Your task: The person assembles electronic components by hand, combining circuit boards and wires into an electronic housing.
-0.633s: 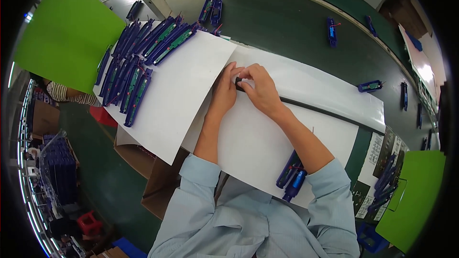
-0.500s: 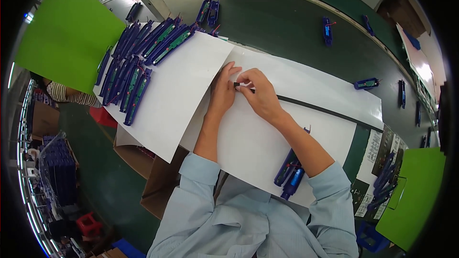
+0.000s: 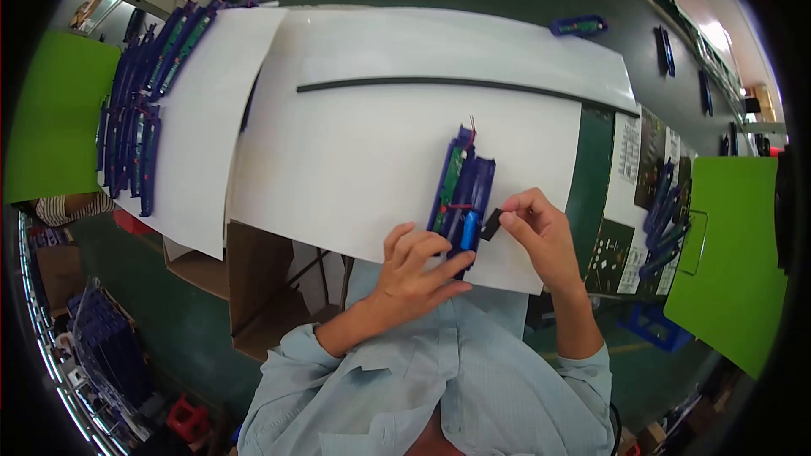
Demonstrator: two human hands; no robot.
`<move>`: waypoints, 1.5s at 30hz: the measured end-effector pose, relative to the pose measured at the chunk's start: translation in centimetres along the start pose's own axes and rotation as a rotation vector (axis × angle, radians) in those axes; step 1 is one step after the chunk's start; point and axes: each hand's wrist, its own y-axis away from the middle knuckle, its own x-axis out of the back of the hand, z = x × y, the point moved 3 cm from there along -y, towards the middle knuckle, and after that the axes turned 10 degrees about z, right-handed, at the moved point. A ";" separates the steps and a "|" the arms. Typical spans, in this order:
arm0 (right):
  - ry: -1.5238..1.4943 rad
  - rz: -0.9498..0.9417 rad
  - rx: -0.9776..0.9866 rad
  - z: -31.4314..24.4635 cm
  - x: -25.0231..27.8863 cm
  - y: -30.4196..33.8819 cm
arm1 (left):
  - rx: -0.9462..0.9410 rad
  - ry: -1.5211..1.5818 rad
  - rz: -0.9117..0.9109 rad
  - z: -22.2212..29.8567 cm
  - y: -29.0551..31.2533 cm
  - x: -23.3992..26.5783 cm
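On the white sheet (image 3: 363,152) in front of me lies an opened dark blue plastic housing in two long halves. The left half carries a green circuit board (image 3: 449,186); the right half (image 3: 481,179) holds a bright blue cylindrical cell (image 3: 468,230), with red wires crossing between them. My left hand (image 3: 412,272) rests at the housing's near end, fingers spread, fingertips touching it. Just right of the cell, my right hand (image 3: 543,235) pinches a short black strip piece (image 3: 492,224) between thumb and forefinger. Farther back lies a long thin black strip (image 3: 439,82).
Several blue housings with green boards (image 3: 145,139) are heaped at the left beside a green panel (image 3: 59,118). Another green panel (image 3: 726,245) stands at the right, near more housings (image 3: 663,228). A cardboard box (image 3: 262,287) is below the table's left front edge.
Both hands have come from the end of the long black strip back to the housing near me. The short black piece is now in my right hand alone. The view has shifted.
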 end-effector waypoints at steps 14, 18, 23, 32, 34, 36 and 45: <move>0.176 -0.103 0.086 0.4 -1.2 0.5 | -0.107 -0.117 -0.045 0.6 2.1 -2.2; 0.187 -0.074 0.106 0.4 -1.5 0.5 | -0.113 -0.117 -0.041 0.6 1.9 -2.1; 0.199 -0.048 0.121 0.6 -1.9 0.5 | -0.099 -0.112 -0.048 0.5 2.0 -2.2; 0.311 0.014 0.234 0.4 -2.1 1.0 | -0.106 -0.111 -0.072 0.6 1.9 -2.1; -0.018 0.131 0.084 1.1 -1.5 1.0 | -0.093 -0.082 -0.073 0.7 1.8 -1.9; 0.061 0.211 0.189 2.0 -0.2 2.4 | -0.082 -0.056 -0.076 0.5 1.9 -1.6; 0.618 -0.056 0.746 0.4 -2.2 7.2 | 0.055 -0.038 -0.113 -0.5 0.6 0.0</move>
